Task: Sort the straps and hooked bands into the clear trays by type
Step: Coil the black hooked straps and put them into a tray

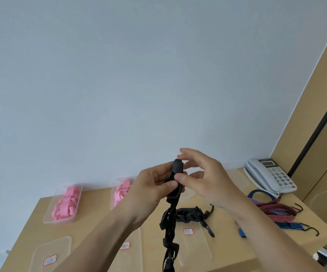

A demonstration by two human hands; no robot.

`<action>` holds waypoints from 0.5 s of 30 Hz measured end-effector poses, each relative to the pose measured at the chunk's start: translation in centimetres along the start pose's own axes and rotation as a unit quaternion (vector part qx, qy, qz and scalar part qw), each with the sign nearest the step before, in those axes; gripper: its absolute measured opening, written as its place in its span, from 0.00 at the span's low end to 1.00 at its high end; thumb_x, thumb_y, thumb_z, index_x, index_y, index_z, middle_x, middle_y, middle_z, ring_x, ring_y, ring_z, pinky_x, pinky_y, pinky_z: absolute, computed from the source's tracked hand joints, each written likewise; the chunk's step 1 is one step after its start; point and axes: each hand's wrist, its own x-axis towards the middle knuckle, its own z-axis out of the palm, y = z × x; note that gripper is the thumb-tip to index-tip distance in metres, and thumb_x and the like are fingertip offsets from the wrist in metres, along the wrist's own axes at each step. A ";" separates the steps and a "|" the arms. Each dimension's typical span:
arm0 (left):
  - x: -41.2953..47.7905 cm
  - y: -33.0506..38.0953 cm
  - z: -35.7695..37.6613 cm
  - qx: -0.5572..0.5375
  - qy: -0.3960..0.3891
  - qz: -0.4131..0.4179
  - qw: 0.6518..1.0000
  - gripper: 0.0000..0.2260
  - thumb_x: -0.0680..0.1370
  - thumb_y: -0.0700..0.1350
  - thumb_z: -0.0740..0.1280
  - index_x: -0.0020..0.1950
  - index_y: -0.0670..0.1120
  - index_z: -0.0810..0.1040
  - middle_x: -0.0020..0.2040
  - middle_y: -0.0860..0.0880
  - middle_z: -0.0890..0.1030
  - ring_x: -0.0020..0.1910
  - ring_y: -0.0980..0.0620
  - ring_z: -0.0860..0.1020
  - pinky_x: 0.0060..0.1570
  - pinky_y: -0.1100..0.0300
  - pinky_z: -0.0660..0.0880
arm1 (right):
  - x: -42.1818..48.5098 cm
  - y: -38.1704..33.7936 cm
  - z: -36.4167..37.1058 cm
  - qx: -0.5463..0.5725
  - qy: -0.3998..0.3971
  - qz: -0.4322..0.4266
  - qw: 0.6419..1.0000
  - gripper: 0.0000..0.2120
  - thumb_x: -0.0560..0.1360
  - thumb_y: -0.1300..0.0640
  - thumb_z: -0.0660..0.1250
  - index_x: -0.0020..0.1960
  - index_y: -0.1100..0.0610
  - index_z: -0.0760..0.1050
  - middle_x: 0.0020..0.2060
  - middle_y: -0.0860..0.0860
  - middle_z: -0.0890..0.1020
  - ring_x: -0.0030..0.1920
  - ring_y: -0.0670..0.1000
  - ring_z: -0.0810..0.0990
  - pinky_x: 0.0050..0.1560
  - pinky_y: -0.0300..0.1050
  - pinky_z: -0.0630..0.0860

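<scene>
I hold a black strap (170,228) with a buckle up in front of me above the table. My left hand (154,185) grips its upper end just below the buckle, and the rest hangs down. My right hand (203,177) pinches the strap with the thumb while its other fingers spread loosely. Another black hooked band (193,213) lies on the table behind. Pink straps fill a clear tray (64,205) at back left and a second tray (119,193) beside it.
Clear labelled trays sit near the front edge (49,254) and front middle (195,244). Red striped hooked bands (274,211) and blue ones (288,225) lie at right. A white telephone (270,175) stands at the back right by a wooden panel.
</scene>
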 end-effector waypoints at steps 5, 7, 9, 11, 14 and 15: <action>0.1 -0.7 -0.3 -0.088 0.020 -0.054 0.994 0.25 0.74 0.39 0.69 0.71 0.43 0.68 0.55 0.38 0.86 0.51 0.42 0.84 0.52 0.54 0.80 | 0.2 -0.5 -0.3 0.048 -0.039 0.018 0.998 0.13 0.75 0.65 0.71 0.55 0.50 0.80 0.49 0.45 0.86 0.54 0.47 0.84 0.53 0.51 0.82; 0.1 -1.1 -0.5 -0.083 0.016 -0.070 0.994 0.23 0.75 0.42 0.70 0.69 0.41 0.71 0.55 0.38 0.86 0.53 0.41 0.84 0.56 0.53 0.80 | 0.2 -0.7 -0.3 0.058 -0.007 0.012 0.998 0.15 0.75 0.67 0.71 0.56 0.49 0.80 0.48 0.47 0.86 0.53 0.48 0.85 0.56 0.54 0.81; -0.2 -1.7 -0.4 -0.006 -0.002 -0.084 0.996 0.18 0.76 0.46 0.70 0.65 0.41 0.77 0.53 0.42 0.86 0.53 0.47 0.84 0.56 0.56 0.78 | 0.6 -0.7 -0.6 0.059 0.021 0.004 0.998 0.16 0.75 0.68 0.71 0.56 0.50 0.80 0.47 0.48 0.87 0.52 0.48 0.85 0.58 0.55 0.80; -0.4 -2.3 -0.1 0.029 -0.010 -0.089 0.996 0.14 0.79 0.48 0.68 0.59 0.41 0.81 0.46 0.45 0.85 0.50 0.49 0.82 0.50 0.61 0.76 | 1.1 -0.8 -0.8 0.070 0.035 0.002 0.997 0.16 0.75 0.69 0.71 0.56 0.51 0.80 0.47 0.50 0.87 0.51 0.48 0.85 0.57 0.56 0.80; -0.5 -2.7 0.7 -0.018 0.020 -0.110 0.994 0.15 0.84 0.47 0.63 0.59 0.36 0.80 0.40 0.45 0.78 0.42 0.44 0.80 0.46 0.56 0.78 | 1.4 -0.9 -0.7 0.061 0.059 -0.004 0.996 0.16 0.74 0.68 0.71 0.56 0.51 0.80 0.46 0.50 0.87 0.49 0.49 0.85 0.53 0.58 0.81; -0.4 -2.8 1.0 -0.034 0.029 -0.122 0.992 0.17 0.83 0.48 0.62 0.59 0.35 0.80 0.40 0.44 0.77 0.38 0.44 0.79 0.48 0.51 0.78 | 1.4 -0.9 -0.5 0.050 0.067 -0.010 0.996 0.16 0.74 0.68 0.72 0.56 0.50 0.80 0.46 0.49 0.86 0.49 0.49 0.85 0.51 0.57 0.81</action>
